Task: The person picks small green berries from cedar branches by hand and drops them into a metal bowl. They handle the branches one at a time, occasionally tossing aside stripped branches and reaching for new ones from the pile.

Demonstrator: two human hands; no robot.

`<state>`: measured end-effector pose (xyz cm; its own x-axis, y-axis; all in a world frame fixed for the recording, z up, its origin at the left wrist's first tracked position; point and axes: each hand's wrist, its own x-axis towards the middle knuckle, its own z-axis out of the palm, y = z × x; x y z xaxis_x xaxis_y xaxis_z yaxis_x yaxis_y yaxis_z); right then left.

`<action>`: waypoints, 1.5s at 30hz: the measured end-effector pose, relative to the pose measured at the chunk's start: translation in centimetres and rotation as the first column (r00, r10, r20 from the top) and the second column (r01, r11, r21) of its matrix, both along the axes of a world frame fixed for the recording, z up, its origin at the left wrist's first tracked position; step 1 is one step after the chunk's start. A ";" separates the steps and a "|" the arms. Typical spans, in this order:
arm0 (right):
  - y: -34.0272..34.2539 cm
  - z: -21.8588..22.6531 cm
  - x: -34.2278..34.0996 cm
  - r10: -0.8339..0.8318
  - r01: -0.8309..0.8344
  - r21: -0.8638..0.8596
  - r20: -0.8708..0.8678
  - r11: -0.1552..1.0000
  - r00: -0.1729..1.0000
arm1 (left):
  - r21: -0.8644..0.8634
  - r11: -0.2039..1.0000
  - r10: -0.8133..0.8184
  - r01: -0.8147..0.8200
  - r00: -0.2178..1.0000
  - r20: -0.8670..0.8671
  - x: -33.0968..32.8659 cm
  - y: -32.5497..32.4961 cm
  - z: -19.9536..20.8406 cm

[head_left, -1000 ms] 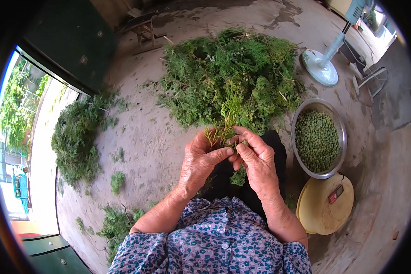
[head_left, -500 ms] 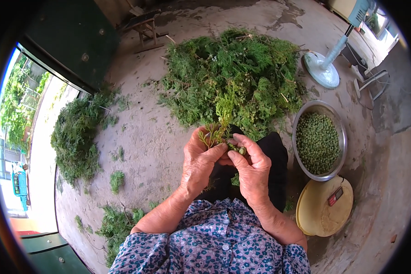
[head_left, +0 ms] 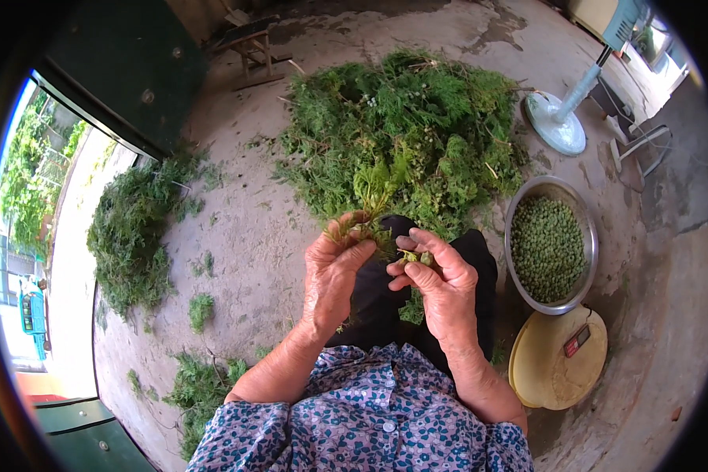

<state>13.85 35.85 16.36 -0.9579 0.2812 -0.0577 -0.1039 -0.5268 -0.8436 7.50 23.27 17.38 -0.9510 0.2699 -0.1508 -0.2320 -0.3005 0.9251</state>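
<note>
My left hand (head_left: 329, 275) is closed on a leafy conifer sprig (head_left: 379, 187), its feathery yellow-green tip sticking up past the fingers. Across a small gap, my right hand (head_left: 447, 289) pinches a few small green cones (head_left: 417, 258) between thumb and fingers. Both hands are above my dark-trousered lap, in front of a big heap of conifer branches (head_left: 417, 118). To the right, a steel bowl (head_left: 547, 189) holds many green cones (head_left: 547, 248) like those in my fingers.
A round yellowish lid or stool top (head_left: 543, 370) with a phone (head_left: 577, 340) on it stands near right. Behind the bowl is a fan's round base (head_left: 558, 130). More cut greenery (head_left: 130, 232) lies at left, near a doorway. A small wooden stool (head_left: 252, 51) stands far back.
My hands have moved apart. The right hand has drawn away to the right with the cones, while the left has shifted slightly left with the sprig.
</note>
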 end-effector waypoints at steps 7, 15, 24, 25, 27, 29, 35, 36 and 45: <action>-0.1 0.4 0.1 -0.002 0.045 0.465 -0.092 0.884 0.996 | 0.108 0.969 -0.244 0.224 0.936 0.252 -0.4 -0.4 1.2; -0.1 -0.2 0.1 -0.017 0.077 0.587 -0.107 0.806 0.994 | -0.086 0.963 -0.239 0.257 0.955 0.176 0.0 -0.2 0.9; -0.6 -0.3 -0.2 -0.074 0.077 0.360 -0.021 0.930 0.997 | -0.002 0.978 -0.206 0.211 0.957 0.205 0.3 -0.2 0.3; -0.9 -0.3 -0.2 -0.121 0.110 0.372 0.005 0.922 0.993 | -0.001 0.977 -0.209 0.213 0.956 0.204 0.5 -0.1 0.2; -1.5 -0.2 -0.2 -0.170 0.145 0.385 0.030 0.912 0.985 | -0.039 0.989 -0.134 0.140 0.982 0.133 0.9 0.1 0.0; -1.9 -0.2 0.1 -0.226 0.192 0.459 0.020 0.868 0.974 | 0.013 0.997 -0.077 0.076 0.983 0.167 1.1 0.5 0.1; 1.0 -0.4 -0.5 -0.080 0.100 -0.176 0.113 0.979 0.990 | 0.035 0.997 -0.070 0.065 0.982 0.175 -0.2 -1.1 0.2; 1.6 -0.7 -0.6 -0.045 0.076 -0.280 0.113 0.957 0.993 | 0.054 0.996 -0.076 0.068 0.980 0.183 -0.4 -1.2 0.5; 1.2 -3.4 -2.0 0.217 -0.102 -0.391 0.263 0.915 0.940 | 0.273 0.921 -0.330 0.277 0.928 0.175 -1.2 -3.0 0.2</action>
